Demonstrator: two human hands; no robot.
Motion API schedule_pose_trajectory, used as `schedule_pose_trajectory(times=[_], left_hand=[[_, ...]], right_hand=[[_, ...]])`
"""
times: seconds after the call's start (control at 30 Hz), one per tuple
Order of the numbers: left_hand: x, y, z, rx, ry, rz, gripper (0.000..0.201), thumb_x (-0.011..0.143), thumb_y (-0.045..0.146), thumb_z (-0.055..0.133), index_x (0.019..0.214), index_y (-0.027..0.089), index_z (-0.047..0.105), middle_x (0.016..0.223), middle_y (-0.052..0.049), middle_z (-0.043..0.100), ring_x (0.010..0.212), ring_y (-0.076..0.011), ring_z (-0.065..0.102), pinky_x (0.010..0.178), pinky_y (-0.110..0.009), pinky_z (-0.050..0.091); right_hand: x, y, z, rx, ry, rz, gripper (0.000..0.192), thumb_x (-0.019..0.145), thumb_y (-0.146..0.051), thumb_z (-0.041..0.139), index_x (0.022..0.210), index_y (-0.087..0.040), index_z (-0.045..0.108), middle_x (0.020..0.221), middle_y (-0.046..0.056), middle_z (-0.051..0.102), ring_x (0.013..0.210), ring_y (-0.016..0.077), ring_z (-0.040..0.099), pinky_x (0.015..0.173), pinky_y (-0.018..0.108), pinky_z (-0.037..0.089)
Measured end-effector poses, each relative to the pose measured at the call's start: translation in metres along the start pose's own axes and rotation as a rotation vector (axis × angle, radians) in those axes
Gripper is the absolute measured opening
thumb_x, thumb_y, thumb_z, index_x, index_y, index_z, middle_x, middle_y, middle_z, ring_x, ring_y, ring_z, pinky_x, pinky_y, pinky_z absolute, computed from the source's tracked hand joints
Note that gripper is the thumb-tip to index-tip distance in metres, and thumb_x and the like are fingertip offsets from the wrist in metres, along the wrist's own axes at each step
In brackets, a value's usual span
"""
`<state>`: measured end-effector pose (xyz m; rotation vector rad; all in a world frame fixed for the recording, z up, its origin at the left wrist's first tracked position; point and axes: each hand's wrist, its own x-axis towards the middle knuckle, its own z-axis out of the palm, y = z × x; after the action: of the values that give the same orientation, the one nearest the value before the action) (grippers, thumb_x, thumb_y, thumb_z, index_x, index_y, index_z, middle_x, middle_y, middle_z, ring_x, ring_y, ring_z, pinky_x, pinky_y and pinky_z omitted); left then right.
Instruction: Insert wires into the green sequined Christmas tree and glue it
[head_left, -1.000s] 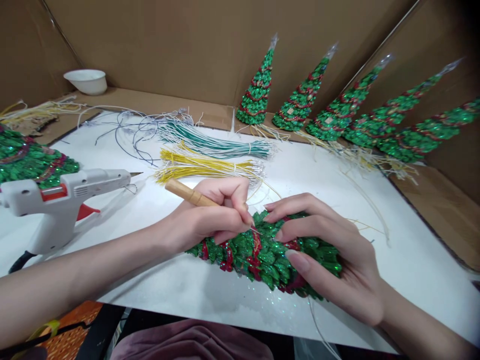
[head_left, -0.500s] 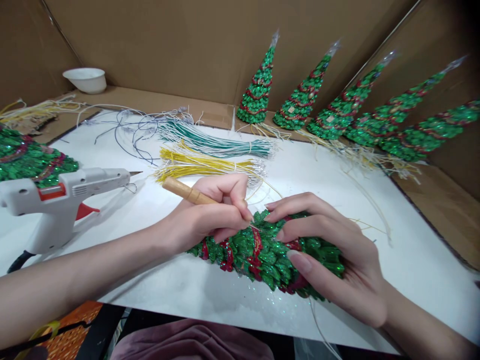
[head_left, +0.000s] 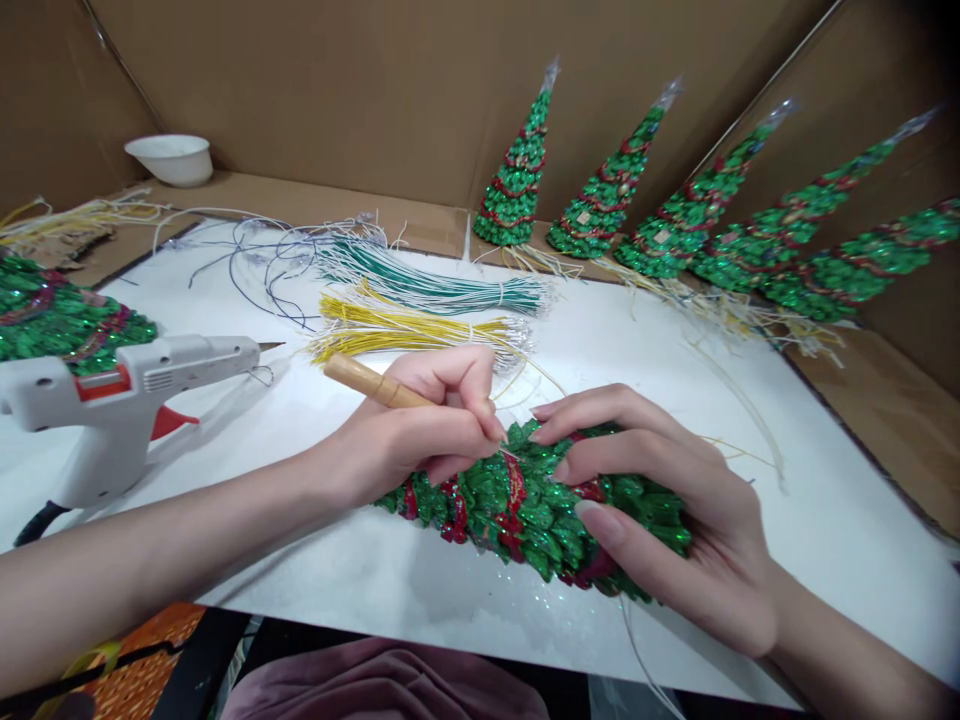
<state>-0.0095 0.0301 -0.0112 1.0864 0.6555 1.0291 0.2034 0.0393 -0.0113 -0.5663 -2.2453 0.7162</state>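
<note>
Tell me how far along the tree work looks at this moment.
Done: five sequinned trees stand along the cardboard wall. In hand: the right hand steadies a tree lying on the white board, while the left hand presses a wooden-handled tool into it. Left: bundled wires and the glue gun lie untouched.

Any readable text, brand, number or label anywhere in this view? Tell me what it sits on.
None can be read.
Glue gun: white body with a red panel, no legible brand or marking.
Small tan tags on the standing glitter trees: too small and blurred to read, if they bear text at all.
Wooden-handled tool in the left hand: bare.
Lying tree under the right hand: sequins only.
</note>
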Motion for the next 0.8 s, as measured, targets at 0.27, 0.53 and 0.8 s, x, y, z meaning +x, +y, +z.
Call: schedule_pose_trajectory(times=[0.27,0.53,0.8], left_hand=[[-0.0001,0.0001,-0.0001,0.008,-0.017,-0.008,0.014,0.068,0.006,0.059,0.062,0.016,0.051,0.041,0.009,0.043,0.035,-0.0021,0.033,0.037,-0.014,0.023],[-0.0002,-0.0011,-0.0016,-0.012,-0.041,-0.002,0.014,0.067,0.003,0.057,0.062,0.015,0.053,0.040,0.010,0.041,0.036,-0.0020,0.031,0.037,-0.013,0.022],[0.0000,-0.0007,0.0010,-0.064,-0.019,-0.013,0.016,0.067,0.003,0.057,0.062,0.016,0.050,0.039,0.010,0.042,0.033,-0.0017,0.030,0.035,-0.012,0.021]], right_hand=[[0.0009,0.0007,0.0001,0.007,-0.005,0.002,0.018,0.078,-0.013,0.057,0.093,-0.023,0.061,0.099,0.007,0.062,0.094,0.0236,0.061,0.078,0.038,0.050],[-0.0003,0.0005,0.0000,0.013,-0.001,-0.006,0.016,0.079,-0.012,0.056,0.092,-0.020,0.061,0.099,0.007,0.061,0.096,0.0216,0.060,0.080,0.035,0.049],[-0.0001,0.0018,0.0006,0.029,-0.009,-0.015,0.016,0.079,-0.012,0.057,0.092,-0.019,0.061,0.100,0.007,0.061,0.098,0.0215,0.059,0.083,0.035,0.048]])
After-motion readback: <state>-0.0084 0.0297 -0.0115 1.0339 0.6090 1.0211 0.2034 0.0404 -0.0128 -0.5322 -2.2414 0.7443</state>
